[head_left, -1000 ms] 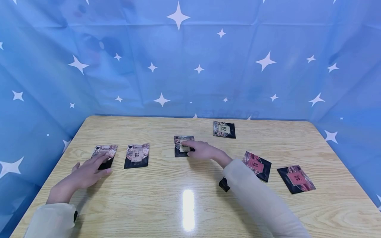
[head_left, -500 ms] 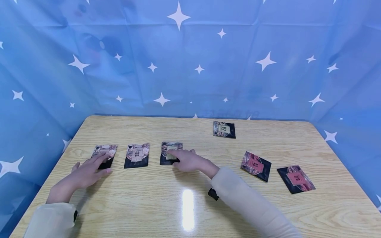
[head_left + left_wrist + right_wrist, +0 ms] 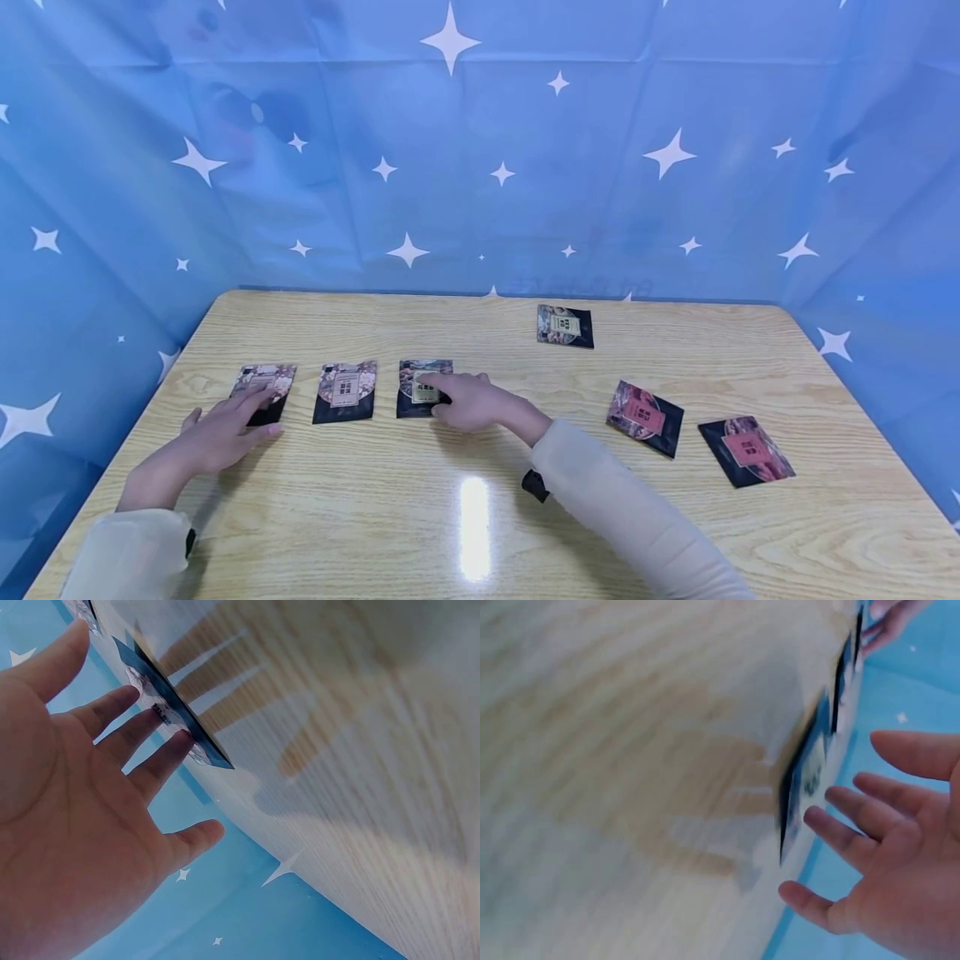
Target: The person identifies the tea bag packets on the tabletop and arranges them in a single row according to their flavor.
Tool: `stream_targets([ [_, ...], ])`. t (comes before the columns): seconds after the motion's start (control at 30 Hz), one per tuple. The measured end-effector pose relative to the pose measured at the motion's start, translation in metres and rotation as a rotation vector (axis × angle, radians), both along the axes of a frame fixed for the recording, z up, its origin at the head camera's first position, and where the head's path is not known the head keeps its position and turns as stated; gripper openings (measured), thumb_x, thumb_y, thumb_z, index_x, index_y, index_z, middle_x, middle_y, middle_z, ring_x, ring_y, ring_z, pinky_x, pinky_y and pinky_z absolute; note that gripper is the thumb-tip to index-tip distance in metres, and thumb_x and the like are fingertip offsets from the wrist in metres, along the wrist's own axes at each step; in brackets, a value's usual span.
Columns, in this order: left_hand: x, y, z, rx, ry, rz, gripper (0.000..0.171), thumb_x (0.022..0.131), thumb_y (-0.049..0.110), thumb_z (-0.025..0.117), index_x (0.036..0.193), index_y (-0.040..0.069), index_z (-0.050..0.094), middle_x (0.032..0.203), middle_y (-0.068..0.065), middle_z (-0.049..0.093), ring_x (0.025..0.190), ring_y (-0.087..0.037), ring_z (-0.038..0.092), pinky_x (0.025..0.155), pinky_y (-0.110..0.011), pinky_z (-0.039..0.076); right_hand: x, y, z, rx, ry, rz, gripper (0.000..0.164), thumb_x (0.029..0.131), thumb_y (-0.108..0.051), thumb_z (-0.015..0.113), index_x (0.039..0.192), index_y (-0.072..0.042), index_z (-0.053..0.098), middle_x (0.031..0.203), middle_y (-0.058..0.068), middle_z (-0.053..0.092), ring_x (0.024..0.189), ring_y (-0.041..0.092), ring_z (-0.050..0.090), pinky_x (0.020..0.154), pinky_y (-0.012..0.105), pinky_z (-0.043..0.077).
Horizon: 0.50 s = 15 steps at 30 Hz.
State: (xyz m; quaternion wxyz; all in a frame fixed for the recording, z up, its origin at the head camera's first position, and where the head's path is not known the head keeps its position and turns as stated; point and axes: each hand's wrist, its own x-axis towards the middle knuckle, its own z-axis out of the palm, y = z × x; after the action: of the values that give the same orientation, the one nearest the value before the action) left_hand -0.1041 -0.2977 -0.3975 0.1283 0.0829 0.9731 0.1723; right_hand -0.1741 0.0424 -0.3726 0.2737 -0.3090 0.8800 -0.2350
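Fingertips of my left hand rest on the leftmost flat black packet, which has a pale flower print. In the left wrist view its fingers spread, the middle ones at the packet. A matching packet with a pink label lies just to the right. My right hand reaches over the third packet, dark with a pale green label, its fingertips on the label. The right wrist view shows those fingers extended, fingertips right at the packet.
Another green-label packet lies near the back edge. Two packets with red labels, one tilted and one farther right, lie on the wooden table. A blue star-print cloth hangs behind.
My right hand has slid the green-label packet left and slightly nearer, into line beside the two flower-print packets. My left hand has stayed in place.
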Motion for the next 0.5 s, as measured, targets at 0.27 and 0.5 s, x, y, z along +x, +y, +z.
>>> stream_targets([
  [0.27,-0.001,-0.001,-0.001,-0.009,-0.002,-0.002,0.074,0.091,0.05,0.046,0.138,-0.005,0.031,0.142,-0.028,0.02,0.123,-0.054,0.021,0.085,-0.075,0.008,-0.019,0.031,0.022,-0.136,0.094,-0.039,0.054,0.094,-0.017,0.049,0.143,-0.009,0.029,0.144,0.01,0.033,0.125,0.027,0.04,0.107,0.049,0.017],
  [0.5,-0.001,0.001,0.001,-0.008,-0.01,0.0,0.074,0.091,0.049,0.046,0.138,-0.005,0.031,0.142,-0.029,0.02,0.124,-0.054,0.02,0.085,-0.076,0.008,-0.046,0.081,0.039,-0.181,0.141,-0.091,0.05,0.095,-0.014,0.049,0.141,-0.004,0.032,0.141,0.014,0.037,0.129,0.03,0.034,0.103,0.045,0.029],
])
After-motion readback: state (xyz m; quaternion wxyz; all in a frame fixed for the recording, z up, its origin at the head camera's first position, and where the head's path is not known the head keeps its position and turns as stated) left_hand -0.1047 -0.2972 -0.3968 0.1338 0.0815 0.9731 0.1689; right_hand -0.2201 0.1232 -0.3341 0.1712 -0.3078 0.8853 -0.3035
